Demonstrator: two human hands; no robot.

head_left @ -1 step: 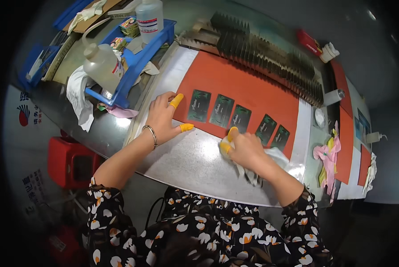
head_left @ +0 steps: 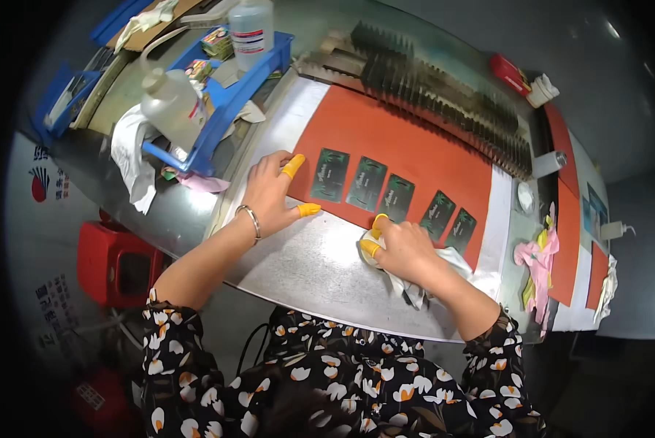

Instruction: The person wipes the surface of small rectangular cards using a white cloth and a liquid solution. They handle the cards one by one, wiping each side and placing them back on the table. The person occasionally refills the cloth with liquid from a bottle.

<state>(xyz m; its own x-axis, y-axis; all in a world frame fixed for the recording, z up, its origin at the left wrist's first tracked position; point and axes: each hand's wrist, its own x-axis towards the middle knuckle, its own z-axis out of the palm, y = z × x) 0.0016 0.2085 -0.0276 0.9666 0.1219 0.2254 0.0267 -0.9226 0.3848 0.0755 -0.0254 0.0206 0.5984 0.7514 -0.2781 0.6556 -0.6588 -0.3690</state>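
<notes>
Several dark cards with green palm designs lie in a row on an orange-red mat, among them the leftmost card, a middle card and the rightmost card. My left hand rests left of the row with fingers spread, yellow finger cots on its thumb and a finger; it holds nothing. My right hand, also in yellow cots, is closed on a crumpled white cloth at the mat's near edge, just below the middle card. The palm hides part of the cloth.
Beyond the orange-red mat stands a dark toothed rack. A blue tray with bottles is at the left; a translucent squeeze bottle leans there. Pink and yellow cloths lie at right. A red stool stands below left.
My right hand and its cloth have slid slightly left and toward me. The whole view has shifted a little; my left hand and the cards look unmoved.
</notes>
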